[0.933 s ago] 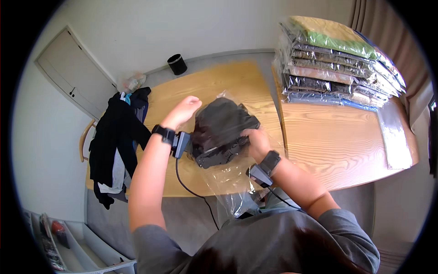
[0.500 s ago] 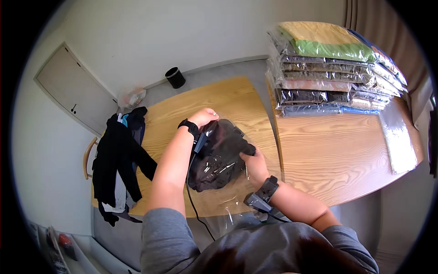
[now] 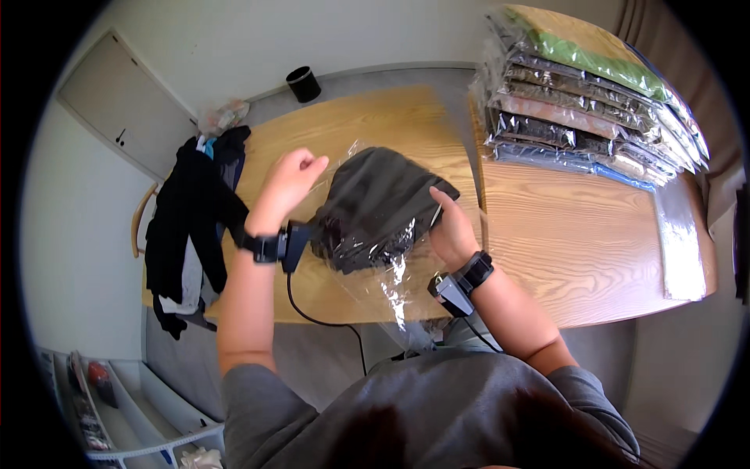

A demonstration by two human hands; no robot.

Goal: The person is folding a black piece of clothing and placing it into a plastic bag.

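Note:
A dark grey folded garment (image 3: pixel 383 199) hangs over the table in front of me, partly inside a clear plastic bag (image 3: pixel 397 285). The bag's loose end trails down toward my lap. At the garment's right edge is my right hand (image 3: pixel 453 229), closed on it with the thumb on top and the fingers underneath. To the garment's left, my left hand (image 3: pixel 293 180) is raised with its fingers curled closed, close to the bag's thin film. What lies in that pinch, if anything, is hidden. Both wrists wear black straps with cabled devices.
Bagged folded clothes (image 3: pixel 578 105) are stacked on the right table, with flat clear bags (image 3: pixel 680 242) beside them. Loose dark clothes (image 3: pixel 187 211) drape over the left table edge. A black bin (image 3: pixel 303 84) stands behind, and a white divided container (image 3: pixel 141 399) sits lower left.
My left hand has moved left, away from the garment's top edge. The garment now appears spread flatter and wider, and my right hand still grips its right edge. My view has shifted.

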